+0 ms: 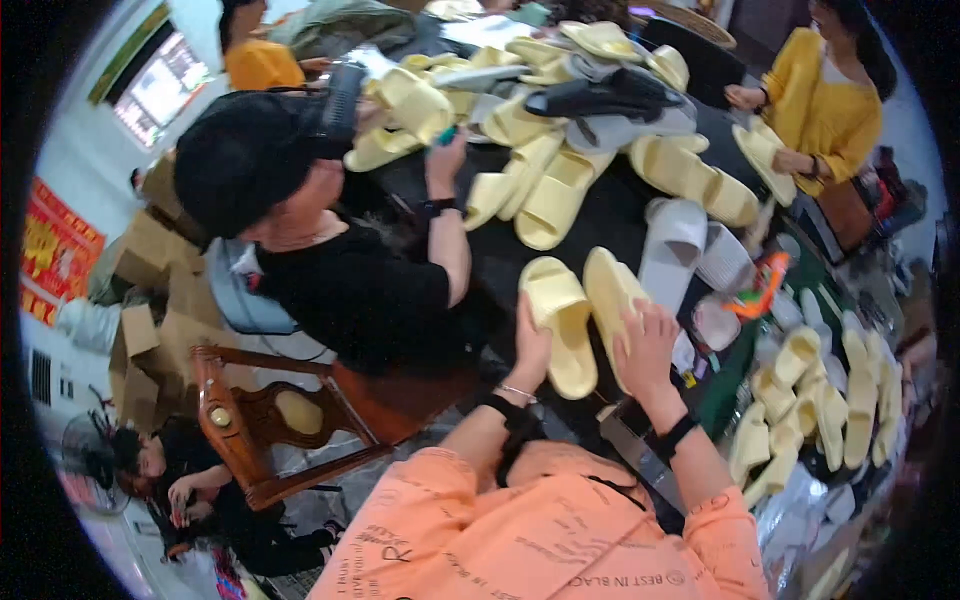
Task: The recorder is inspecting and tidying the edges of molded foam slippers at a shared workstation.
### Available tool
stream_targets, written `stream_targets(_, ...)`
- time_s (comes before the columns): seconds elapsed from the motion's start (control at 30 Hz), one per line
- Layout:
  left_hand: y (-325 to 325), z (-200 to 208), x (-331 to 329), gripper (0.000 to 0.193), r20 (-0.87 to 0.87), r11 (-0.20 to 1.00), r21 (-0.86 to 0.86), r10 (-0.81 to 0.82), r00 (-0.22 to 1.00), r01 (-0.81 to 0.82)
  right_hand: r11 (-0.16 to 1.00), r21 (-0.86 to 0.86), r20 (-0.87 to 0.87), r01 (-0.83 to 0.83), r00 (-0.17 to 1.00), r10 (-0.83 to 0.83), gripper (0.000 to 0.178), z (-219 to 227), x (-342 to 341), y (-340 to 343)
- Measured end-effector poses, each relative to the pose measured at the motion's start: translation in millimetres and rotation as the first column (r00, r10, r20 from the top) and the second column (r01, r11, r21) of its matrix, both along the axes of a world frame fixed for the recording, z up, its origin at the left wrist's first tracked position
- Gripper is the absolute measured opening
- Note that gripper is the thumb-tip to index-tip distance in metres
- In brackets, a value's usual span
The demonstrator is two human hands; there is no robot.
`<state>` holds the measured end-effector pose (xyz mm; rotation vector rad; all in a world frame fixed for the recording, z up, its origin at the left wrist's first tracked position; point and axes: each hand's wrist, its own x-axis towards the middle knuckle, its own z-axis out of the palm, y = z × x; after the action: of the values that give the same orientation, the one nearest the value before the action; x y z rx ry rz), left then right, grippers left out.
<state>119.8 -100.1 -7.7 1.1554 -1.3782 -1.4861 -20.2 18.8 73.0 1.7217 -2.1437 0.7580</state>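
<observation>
Pale yellow foam slides fill the centre of the frame, where a person in an orange sweatshirt holds a pair upright over a dark table [600, 225]. The left hand [530, 345] is closed around the edge of the left slide [562, 325]; the right hand [648, 345] grips the right slide [610, 295], its fingers spread across the sole. The two slides stand side by side, nearly touching, soles facing the wearer of the camera.

Much work appears to remain. A loose heap of yellow slides [540, 130] with a few grey ones covers the upper middle of the table, unsorted, while a denser stack of slides [810, 410] at the lower right looks already gone through. At upper left of centre, a co-worker in black [350, 280] reaches into the heap. At upper right, a person in a yellow top [820, 105] handles another slide. A wooden chair [270, 420] stands at lower left, cardboard boxes [150, 330] behind it.
</observation>
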Motion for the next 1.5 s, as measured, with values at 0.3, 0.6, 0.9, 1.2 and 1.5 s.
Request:
stream_targets(0.3,-7.8,-8.3,10.5,0.076,-0.256,0.994,0.105,0.013,0.967,0.014,0.862,0.458,-0.106,0.217,0.976,-0.189,0.089,-19.4,23.2,9.3)
stream_targets(0.6,-14.9,13.2,7.4,0.077,-0.291,0.989,0.122,-0.048,0.956,0.087,0.819,0.512,-0.173,0.259,0.965,-0.197,0.09,-26.8,9.6,3.4)
stream_targets(0.9,-36.1,6.9,-7.7,0.077,-0.589,0.93,0.26,-0.06,0.806,0.259,0.913,-0.409,0.645,0.016,-0.702,0.301,0.054,-27.6,-29.5,14.7)
stream_targets(1.2,-39.9,-28.9,-17.3,0.058,0.145,0.973,-0.122,-0.177,0.974,0.195,0.96,0.188,0.963,0.208,0.151,-0.222,0.03,-89.2,-8.8,16.3)
stream_targets(1.5,5.4,5.6,-5.5,0.054,0.545,0.722,-0.647,0.214,0.811,0.245,0.885,0.372,0.775,0.28,0.43,-0.462,0.043,-72.9,-11.8,10.8)
